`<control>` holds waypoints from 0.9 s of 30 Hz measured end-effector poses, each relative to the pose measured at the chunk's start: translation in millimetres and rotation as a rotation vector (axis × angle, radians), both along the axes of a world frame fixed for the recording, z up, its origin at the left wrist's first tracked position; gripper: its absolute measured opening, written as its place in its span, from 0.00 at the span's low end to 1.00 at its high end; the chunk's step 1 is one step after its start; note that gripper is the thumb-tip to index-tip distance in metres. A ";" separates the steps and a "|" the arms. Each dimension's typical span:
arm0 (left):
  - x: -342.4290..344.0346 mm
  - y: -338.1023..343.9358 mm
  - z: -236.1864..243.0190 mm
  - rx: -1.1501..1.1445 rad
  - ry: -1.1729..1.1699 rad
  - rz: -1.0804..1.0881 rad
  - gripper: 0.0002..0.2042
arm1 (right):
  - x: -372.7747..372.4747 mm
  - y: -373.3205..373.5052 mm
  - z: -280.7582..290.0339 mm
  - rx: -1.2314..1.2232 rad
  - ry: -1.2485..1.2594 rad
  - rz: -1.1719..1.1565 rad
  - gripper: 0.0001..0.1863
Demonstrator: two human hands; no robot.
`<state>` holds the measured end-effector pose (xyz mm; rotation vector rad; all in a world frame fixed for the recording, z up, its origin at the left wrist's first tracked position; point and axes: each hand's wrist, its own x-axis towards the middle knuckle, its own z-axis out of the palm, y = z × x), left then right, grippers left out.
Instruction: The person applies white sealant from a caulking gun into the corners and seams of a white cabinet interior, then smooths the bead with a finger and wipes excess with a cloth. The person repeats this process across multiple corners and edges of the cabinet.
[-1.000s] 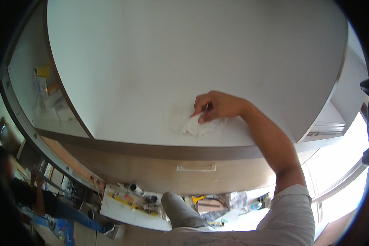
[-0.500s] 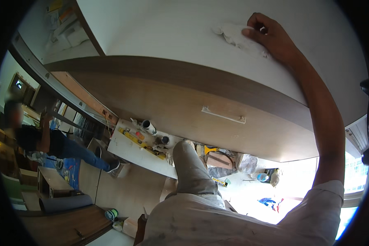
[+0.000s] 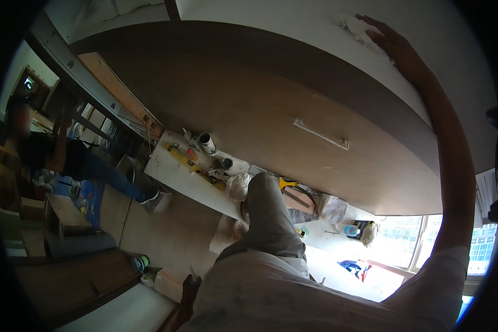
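Note:
My right hand is at the upper right, its fingers curved over a crumpled white cloth against the white cabinet surface, just above the brown curved edge. My left hand hangs low beside my pale shirt, closed on a narrow pale object whose kind I cannot make out. Below the edge is a wooden panel with a pale handle.
A white ledge holds tubes, a yellow tool, bags and a bottle. A co-worker in dark clothing is at left, near a blue sheet. A bright window is at lower right.
My view has swung downward, so the cabinet surface sits higher in the picture. My right hand with the cloth has shifted rightward along the surface. My left hand has come into view low down.

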<state>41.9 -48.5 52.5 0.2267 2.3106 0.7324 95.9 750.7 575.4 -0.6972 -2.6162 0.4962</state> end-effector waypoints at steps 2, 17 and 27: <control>2.0 9.3 26.1 -0.025 0.134 -0.248 0.13 | 0.7 6.5 -2.0 0.017 -0.023 0.022 0.32; -16.6 44.6 52.2 0.113 -0.231 0.060 0.22 | 15.5 46.8 -8.7 0.086 -0.024 -0.072 0.32; -30.1 60.2 29.4 0.083 -0.317 0.040 0.23 | -1.0 16.2 -0.8 0.383 0.038 0.021 0.26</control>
